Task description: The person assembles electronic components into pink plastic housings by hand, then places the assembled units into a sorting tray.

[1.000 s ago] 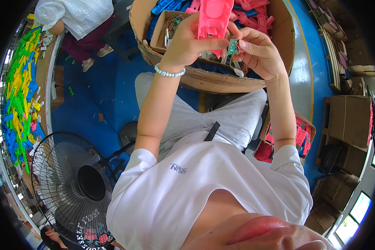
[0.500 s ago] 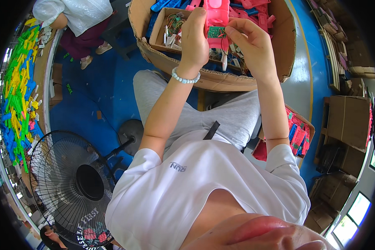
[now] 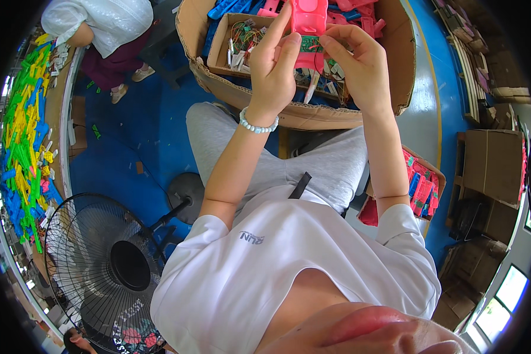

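Above the large cardboard box (image 3: 236, 93) I hold a pink plastic housing (image 3: 309, 17). My left hand (image 3: 275, 68) grips its left side, with the thumb at the edge of a green circuit board (image 3: 310, 43) set into the housing. My right hand (image 3: 360, 62) has its thumb and forefinger closed at the board's right edge. Thin wires hang from the board, and a slim white part (image 3: 311, 88) dangles below it. Whether the right fingertips pinch the board or a wire is too small to tell.
A smaller carton (image 3: 220, 44) of wired boards sits inside the big box among pink and blue parts. A carton of pink pieces (image 3: 422, 192) stands by my right elbow. A black fan (image 3: 109, 265) is at lower left. Another person (image 3: 115, 29) stands by a table of coloured parts (image 3: 32, 135).
My left thumb has come down onto the board's edge. The white part has swung slightly left, and the housing still sits between both hands.
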